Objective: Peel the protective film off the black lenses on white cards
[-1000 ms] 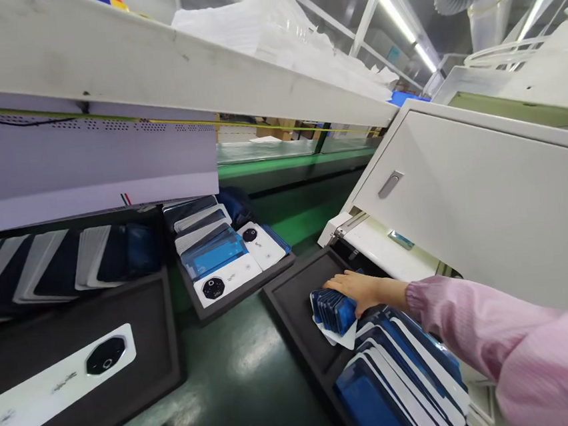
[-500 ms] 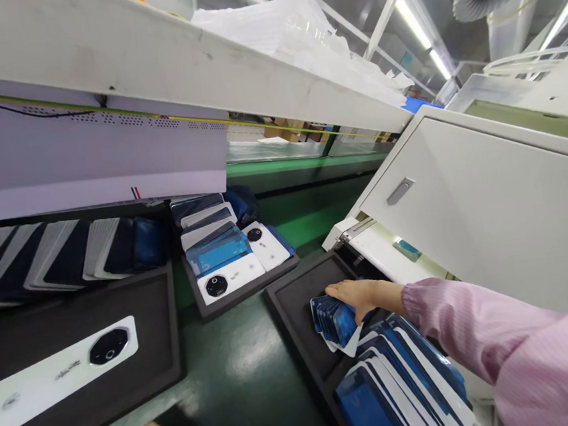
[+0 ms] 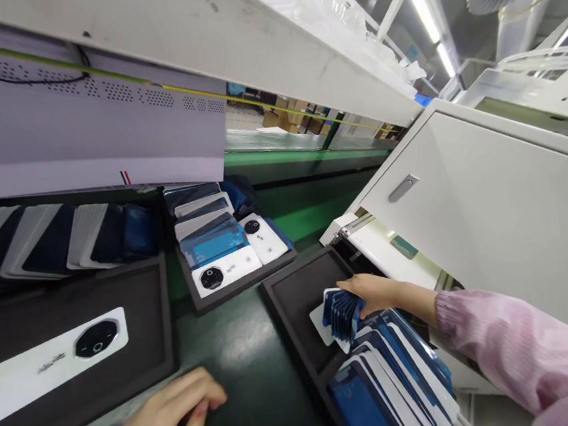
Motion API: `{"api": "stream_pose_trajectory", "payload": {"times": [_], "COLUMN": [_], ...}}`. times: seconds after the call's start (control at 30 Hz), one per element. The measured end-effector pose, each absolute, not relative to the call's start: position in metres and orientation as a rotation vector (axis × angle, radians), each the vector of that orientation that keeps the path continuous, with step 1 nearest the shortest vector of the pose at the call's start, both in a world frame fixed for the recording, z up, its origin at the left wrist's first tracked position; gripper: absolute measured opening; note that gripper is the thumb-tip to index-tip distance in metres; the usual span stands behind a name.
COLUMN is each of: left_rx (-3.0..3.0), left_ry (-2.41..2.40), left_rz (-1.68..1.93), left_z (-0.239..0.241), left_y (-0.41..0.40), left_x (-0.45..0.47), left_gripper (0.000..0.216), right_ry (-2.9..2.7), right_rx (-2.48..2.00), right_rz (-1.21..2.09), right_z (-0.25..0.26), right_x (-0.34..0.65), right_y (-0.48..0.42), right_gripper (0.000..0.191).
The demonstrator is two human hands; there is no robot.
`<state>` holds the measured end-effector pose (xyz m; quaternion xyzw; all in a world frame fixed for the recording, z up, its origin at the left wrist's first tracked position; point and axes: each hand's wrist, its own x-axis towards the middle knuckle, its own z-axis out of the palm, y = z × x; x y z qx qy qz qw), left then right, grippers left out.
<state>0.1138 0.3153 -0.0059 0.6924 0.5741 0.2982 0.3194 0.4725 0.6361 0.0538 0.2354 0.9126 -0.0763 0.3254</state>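
Nearest the camera, the left hand [image 3: 166,422] lies low on the dark green, slightly glossy work surface [image 3: 251,370], its fingers loosely curled and holding nothing; its fingertips rest just beside the front edge of a shallow black foam tray [image 3: 80,387]. On that matte tray lies a long white phone back cover [image 3: 47,363], smooth and rounded at the corners, with a black octagonal camera ring. To the right, a second black tray [image 3: 293,306] carries a slanted row of blue-filmed cover panels [image 3: 395,383], thin flat pieces overlapping like shingles. At the far end of that row the right hand [image 3: 374,291], in a pink ribbed sleeve [image 3: 523,357], is closed around a small fanned stack of blue-filmed panels [image 3: 342,313], fingers over the top edge and thumb behind; the stack stands tilted on the tray directly beneath the palm, touching the row behind it. Farther back sits a third tray [image 3: 240,284] with white covers and blue-filmed pieces leaning in a pile. A white metal machine cabinet [image 3: 488,200] with a recessed grey handle stands at the right, and a white shelf [image 3: 196,34] runs overhead.
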Motion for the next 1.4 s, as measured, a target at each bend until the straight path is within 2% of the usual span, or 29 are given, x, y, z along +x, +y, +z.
{"api": "stream_pose_trajectory", "payload": {"times": [0.1, 0.23, 0.37, 0.5, 0.67, 0.9, 1.07, 1.2, 1.33, 1.4], "left_rx": [1.823, 1.919, 1.804, 1.660, 1.588, 1.670, 1.647, 1.481, 1.472, 1.543], "left_ry": [1.466, 1.414, 1.726, 1.923, 1.899, 1.653, 1.515, 1.385, 1.150, 1.068], "left_rz": [0.764, 0.688, 0.466, 0.383, 0.384, 0.669, 1.003, 1.240, 1.344, 1.325], "left_z": [0.010, 0.009, -0.002, -0.010, -0.005, 0.016, -0.010, -0.036, -0.046, -0.048], "left_y": [0.366, 0.447, 0.501, 0.515, 0.517, 0.517, 0.515, 0.514, 0.512, 0.510], "left_x": [0.157, 0.234, 0.303, 0.336, 0.331, 0.283, 0.260, 0.251, 0.242, 0.241], "left_gripper": [0.031, 0.023, 0.031, 0.025, 0.026, 0.021, 0.019, 0.023, 0.032, 0.041], "right_ry": [2.426, 2.440, 2.459, 2.510, 2.535, 2.558, 2.603, 2.638, 2.662, 2.687], "right_rx": [0.631, 0.637, 0.651, 0.675, 0.656, 0.695, 0.827, 0.927, 0.984, 1.017], "right_rz": [-0.205, -0.183, -0.153, -0.176, -0.253, -0.353, -0.340, -0.295, -0.228, -0.146], "right_z": [0.062, 0.070, 0.074, 0.075, 0.072, 0.084, 0.086, 0.056, 0.032, 0.028], "right_x": [0.475, 0.478, 0.491, 0.504, 0.505, 0.503, 0.487, 0.461, 0.450, 0.451], "right_y": [0.629, 0.619, 0.606, 0.594, 0.592, 0.607, 0.619, 0.611, 0.601, 0.596], "right_gripper": [0.037, 0.036, 0.031, 0.024, 0.013, 0.017, 0.020, 0.037, 0.025, 0.027]}}
